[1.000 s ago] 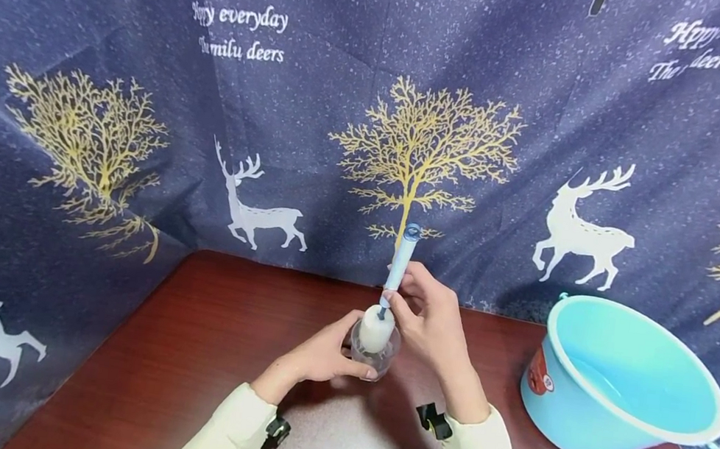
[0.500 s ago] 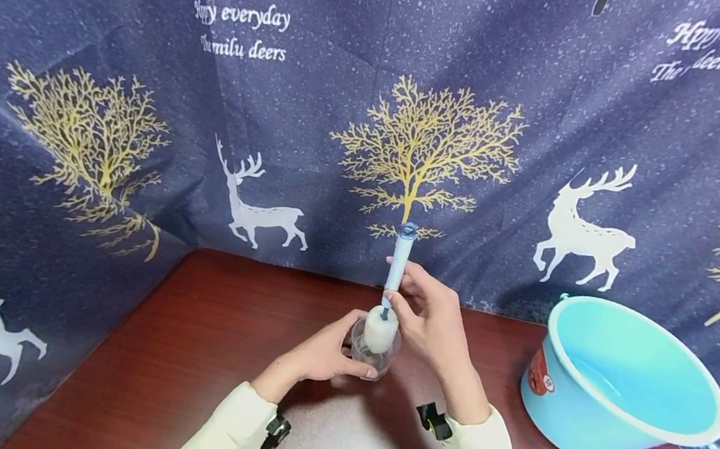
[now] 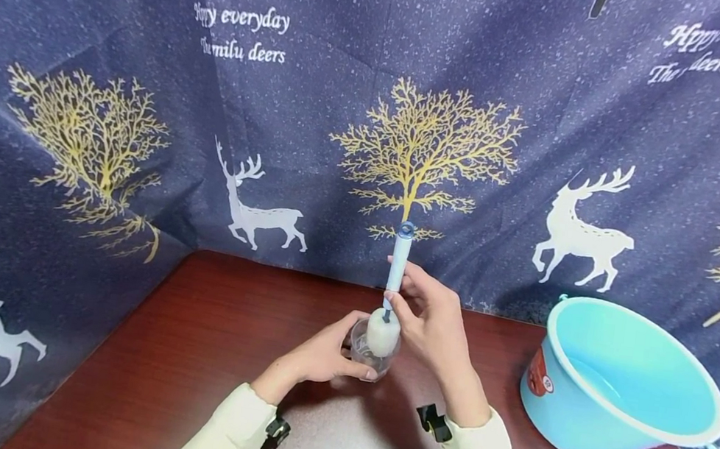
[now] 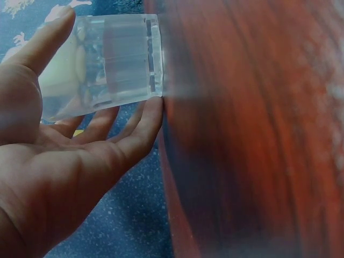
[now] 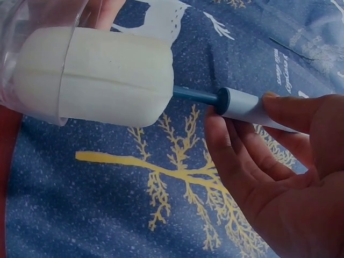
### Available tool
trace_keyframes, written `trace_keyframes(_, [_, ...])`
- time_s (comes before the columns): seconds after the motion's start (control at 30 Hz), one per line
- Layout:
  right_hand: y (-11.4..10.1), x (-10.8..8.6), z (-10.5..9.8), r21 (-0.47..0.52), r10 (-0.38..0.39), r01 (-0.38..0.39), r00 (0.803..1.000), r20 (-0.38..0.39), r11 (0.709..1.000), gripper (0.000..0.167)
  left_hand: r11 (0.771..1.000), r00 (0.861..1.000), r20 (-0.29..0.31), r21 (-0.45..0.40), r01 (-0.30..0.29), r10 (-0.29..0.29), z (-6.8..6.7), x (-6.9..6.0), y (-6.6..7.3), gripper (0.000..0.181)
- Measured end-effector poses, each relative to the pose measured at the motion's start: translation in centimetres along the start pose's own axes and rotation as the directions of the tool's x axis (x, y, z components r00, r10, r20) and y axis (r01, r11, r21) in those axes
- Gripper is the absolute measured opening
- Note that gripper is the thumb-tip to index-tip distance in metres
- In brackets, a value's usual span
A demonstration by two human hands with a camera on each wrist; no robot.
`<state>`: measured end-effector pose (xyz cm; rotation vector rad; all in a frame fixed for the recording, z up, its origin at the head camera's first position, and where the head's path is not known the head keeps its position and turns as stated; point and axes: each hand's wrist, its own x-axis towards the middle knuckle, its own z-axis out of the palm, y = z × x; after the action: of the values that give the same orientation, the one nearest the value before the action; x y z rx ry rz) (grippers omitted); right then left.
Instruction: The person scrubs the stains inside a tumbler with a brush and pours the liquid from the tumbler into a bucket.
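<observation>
A clear cup point(image 3: 358, 354) stands on the table, and my left hand point(image 3: 322, 350) grips it round its side. In the left wrist view the thumb and fingers of the hand point(image 4: 70, 161) lie on opposite sides of the cup point(image 4: 126, 59). My right hand point(image 3: 435, 322) pinches the light blue handle point(image 3: 398, 262) of a brush near its lower end. The brush's white sponge head point(image 3: 382, 334) is partly inside the cup, its top above the rim. The right wrist view shows the sponge point(image 5: 107, 75), a dark blue neck point(image 5: 196, 95) and the right hand point(image 5: 279, 161) on the handle.
A light blue bucket point(image 3: 591, 421) stands at the right of the brown table point(image 3: 214, 334). Behind the table hangs a dark blue cloth point(image 3: 319, 116) with deer and gold trees.
The sponge has shifted slightly to the right within the cup, and the top of the handle has tipped a little to the left. Both hands keep their holds.
</observation>
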<state>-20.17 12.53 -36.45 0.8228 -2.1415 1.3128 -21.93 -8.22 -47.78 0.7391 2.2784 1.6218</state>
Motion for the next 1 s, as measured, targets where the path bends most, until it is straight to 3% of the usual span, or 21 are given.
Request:
trace_keyframes(0.47, [-0.12,-0.01,-0.05,0.003,-0.001,0.001,1.000,-0.003,1.000,0.046,1.000,1.000,0.008,0.004,-0.007,0.007,-0.08,-0.02,0.25,0.082])
trace_keyframes(1.0, [-0.66,-0.04,0.13,0.011,0.038,-0.038,0.999,0.000,0.999,0.027,1.000,1.000,0.003,-0.002,-0.005,0.005,-0.06,0.08,-0.06,0.080])
